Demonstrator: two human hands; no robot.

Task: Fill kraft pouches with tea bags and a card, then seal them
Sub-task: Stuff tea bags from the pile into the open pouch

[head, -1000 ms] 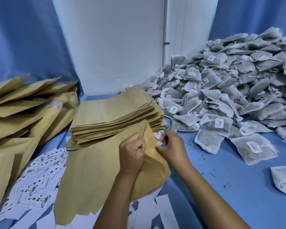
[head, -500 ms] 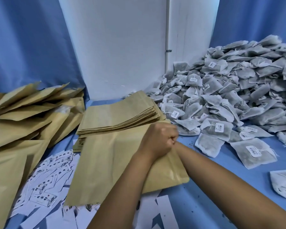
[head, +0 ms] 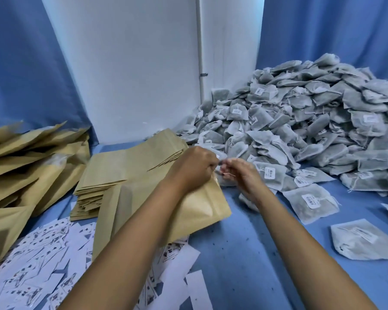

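Observation:
A kraft pouch [head: 195,211] lies tilted on the blue table, partly over the stack of flat pouches [head: 130,166]. My left hand [head: 193,166] grips the pouch's top edge with its fingers curled. My right hand [head: 240,173] is just to the right of it, fingers curled, pinching at the pouch's top right corner. The edge itself is hidden under my hands. A big heap of grey tea bags [head: 305,121] rises right behind my hands. Printed white cards [head: 38,262] are scattered at the front left.
Several filled kraft pouches [head: 25,166] are piled at the left. Loose tea bags [head: 311,202] and another one [head: 365,240] lie on the blue table at the right. A white wall and blue curtains close off the back.
My hands were pressed together on the pouch's top edge; now they are slightly apart, with the right hand at the right corner. The pouch has shifted to the right.

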